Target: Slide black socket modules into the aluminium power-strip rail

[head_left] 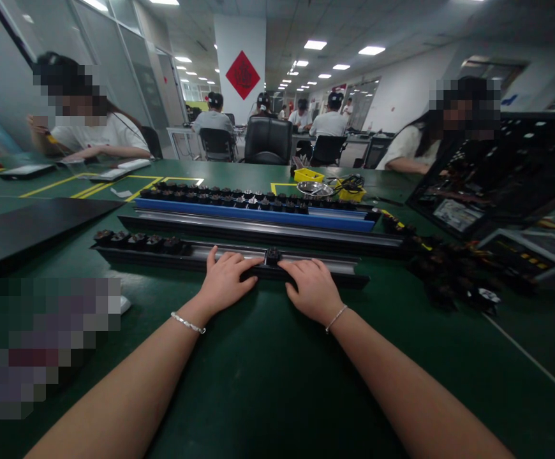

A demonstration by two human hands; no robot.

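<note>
Before me on the green table lies a long black channel rail [229,255] with a silvery inner face. A small black block-shaped part [272,256] sits in it, between my two hands. My left hand [227,280] has its index fingertip against the block's left side, with the thumb stretched low along the rail's front. From the right, my right hand [310,287] touches the same block with its index finger, its thumb bent down below. Several similar black parts [137,241] stand in a row at the rail's left end.
Behind lie another black rail [258,228] and a blue rail [253,213] with rows of black parts. A pile of black parts [443,280] and an open computer case [507,172] are at right. Yellow trays [309,175] and a metal dish [314,189] stand farther back. People sit around.
</note>
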